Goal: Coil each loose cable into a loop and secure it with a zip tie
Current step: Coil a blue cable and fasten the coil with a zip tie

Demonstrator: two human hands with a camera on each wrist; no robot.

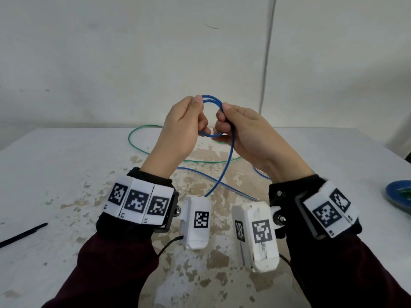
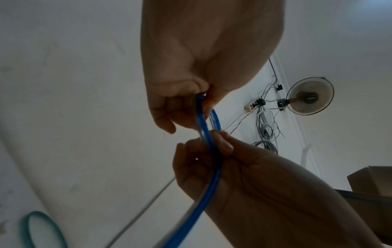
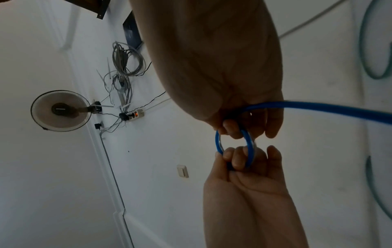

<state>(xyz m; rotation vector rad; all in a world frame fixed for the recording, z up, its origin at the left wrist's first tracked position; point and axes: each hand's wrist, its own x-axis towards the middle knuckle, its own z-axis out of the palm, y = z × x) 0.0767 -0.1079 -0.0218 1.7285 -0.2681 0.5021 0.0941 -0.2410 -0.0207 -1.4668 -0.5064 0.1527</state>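
Head view: the left hand and right hand are raised above the tabletop, each grip clamped on a small loop of the blue cable; its tail drops toward 6 o'clock onto the tabletop; a green cable lies loose at 11 o'clock of the hands; a black zip tie lies at 8 o'clock; a blue dish sits at 3 o'clock.

Left wrist view: the left thumb and fingers pinch the loop's upper side.

Right wrist view: the right fingers curl round the loop; a fan hangs on the wall at 9 o'clock.
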